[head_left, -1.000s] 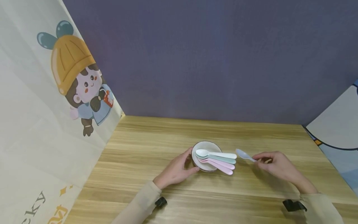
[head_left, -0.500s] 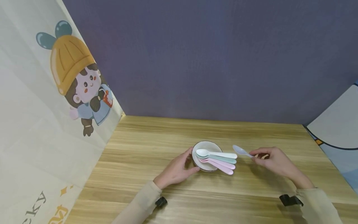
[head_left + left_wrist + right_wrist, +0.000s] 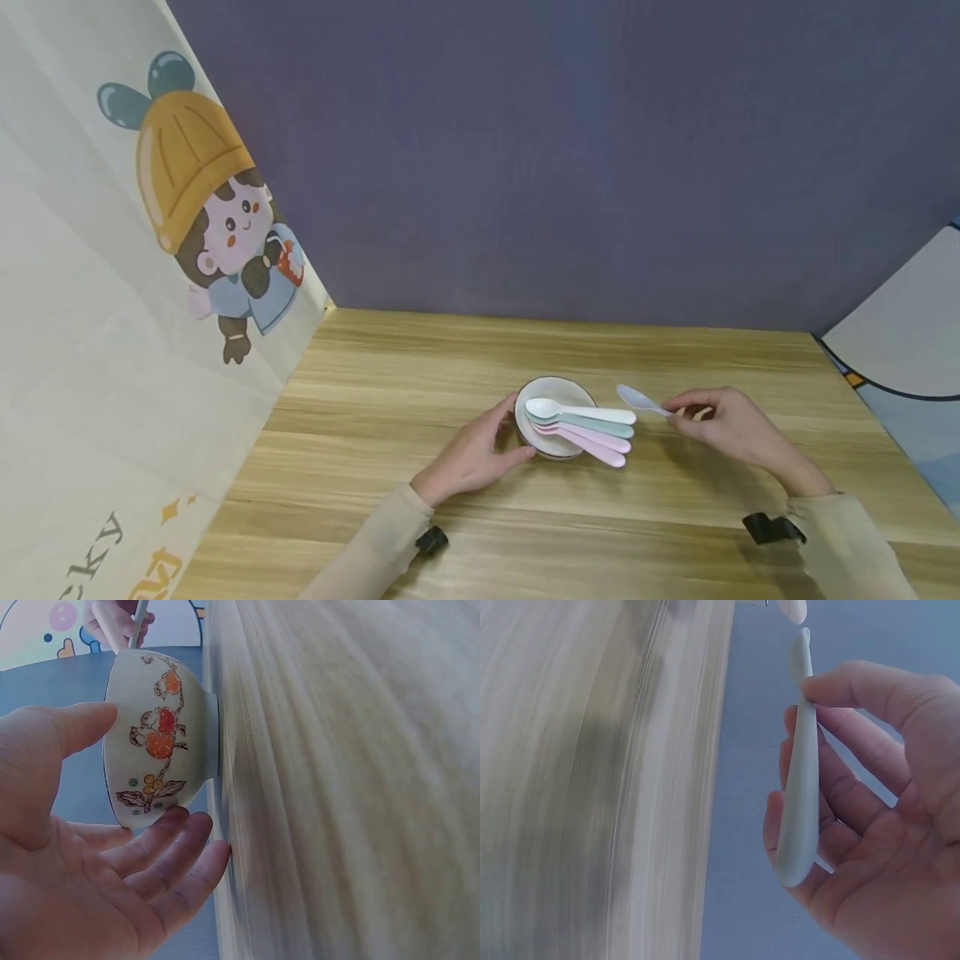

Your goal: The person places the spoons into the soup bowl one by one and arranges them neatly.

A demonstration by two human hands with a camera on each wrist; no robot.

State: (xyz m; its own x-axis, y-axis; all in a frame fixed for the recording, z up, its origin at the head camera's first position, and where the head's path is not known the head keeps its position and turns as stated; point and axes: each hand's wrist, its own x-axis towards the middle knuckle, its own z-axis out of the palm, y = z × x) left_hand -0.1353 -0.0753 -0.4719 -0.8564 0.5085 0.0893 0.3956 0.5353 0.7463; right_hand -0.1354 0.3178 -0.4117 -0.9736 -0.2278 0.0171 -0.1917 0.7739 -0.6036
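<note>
A small bowl [image 3: 557, 390], patterned outside with birds and berries, stands upright on the wooden table [image 3: 420, 358]. My left hand [image 3: 474, 454] holds its left side between thumb and fingers; the left wrist view shows the thumb at the rim and fingertips near the foot. Inside the bowl lie a white spoon [image 3: 592, 414], a pale green spoon [image 3: 611, 429] and two pink spoons [image 3: 600, 452], handles fanned over the right rim. Right of them, my right hand [image 3: 723, 423] pinches a pale lavender spoon [image 3: 636, 398] above the table, its head pointing left toward the bowl.
A dark blue-grey backdrop [image 3: 525, 167] rises behind the table's far edge. Pale printed cloth [image 3: 75, 292] hangs at the left with a cartoon figure [image 3: 225, 217]. Another printed panel [image 3: 892, 333] borders the right side.
My right hand has moved a little left and away from me with the lavender spoon, bringing it nearer the bowl. The left hand, bowl and other spoons have stayed put.
</note>
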